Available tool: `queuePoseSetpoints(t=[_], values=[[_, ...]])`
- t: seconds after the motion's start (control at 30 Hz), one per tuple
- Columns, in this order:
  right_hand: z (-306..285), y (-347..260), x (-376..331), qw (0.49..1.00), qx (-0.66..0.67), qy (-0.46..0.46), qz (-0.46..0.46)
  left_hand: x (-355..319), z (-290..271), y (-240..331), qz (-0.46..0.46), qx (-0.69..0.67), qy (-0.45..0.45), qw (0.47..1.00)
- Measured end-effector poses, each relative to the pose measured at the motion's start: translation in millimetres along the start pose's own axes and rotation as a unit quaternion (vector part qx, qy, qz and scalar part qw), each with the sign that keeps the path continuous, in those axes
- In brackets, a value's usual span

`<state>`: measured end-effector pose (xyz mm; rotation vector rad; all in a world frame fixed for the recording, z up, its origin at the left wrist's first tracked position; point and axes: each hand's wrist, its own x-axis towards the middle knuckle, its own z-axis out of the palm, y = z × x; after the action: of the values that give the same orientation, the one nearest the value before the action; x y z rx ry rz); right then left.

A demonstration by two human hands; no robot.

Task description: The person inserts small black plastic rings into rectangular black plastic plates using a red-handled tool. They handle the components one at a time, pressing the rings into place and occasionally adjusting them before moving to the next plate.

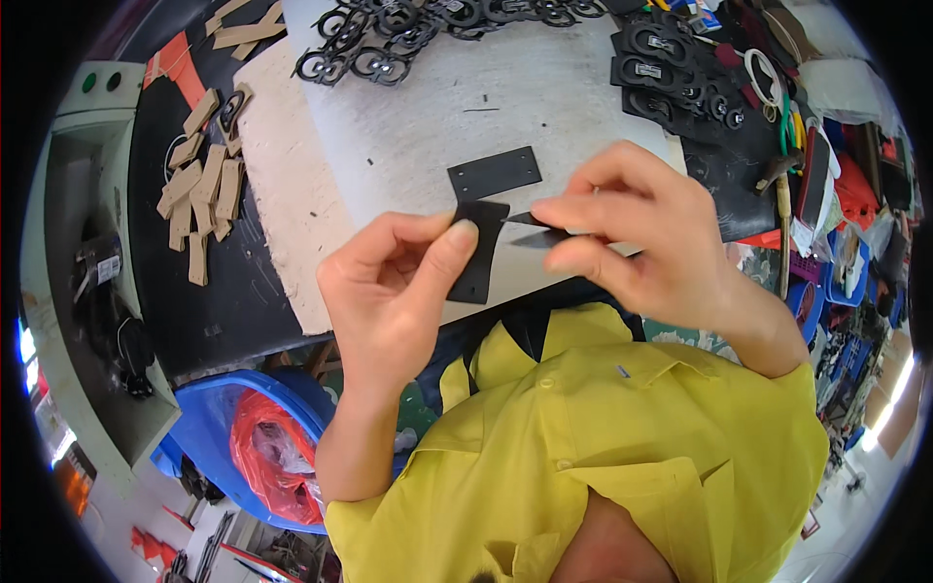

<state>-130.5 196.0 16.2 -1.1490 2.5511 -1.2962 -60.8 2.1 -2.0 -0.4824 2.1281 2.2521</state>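
Pinched between the thumb and fingers of my left hand is a flat black strip with small holes near its end. My right hand grips small thread snips whose two pointed blades are spread. One blade tip comes up to the strip's right edge; I cannot tell whether it touches. The snips' handle is mostly hidden by my fingers. Just beyond my hands, a second black rectangular piece with holes at its ends lies on the light work board.
The pale board carries black looped parts at its far edge. Tan strips are scattered on the left. Stacked black parts and tools lie at the right. A blue tub with red plastic stands below left.
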Motion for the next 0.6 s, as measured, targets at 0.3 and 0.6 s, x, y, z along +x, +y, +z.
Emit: queuePoseSetpoints(t=[0.3,0.6], values=[[16,-7,-11,0.993,-0.018,-0.021,-0.112,0,5,2,-0.004,-0.019,-0.019,1.0],[7,-4,2,0.955,0.194,-0.112,0.193,-9,21,-2,0.123,0.054,0.091,0.987]])
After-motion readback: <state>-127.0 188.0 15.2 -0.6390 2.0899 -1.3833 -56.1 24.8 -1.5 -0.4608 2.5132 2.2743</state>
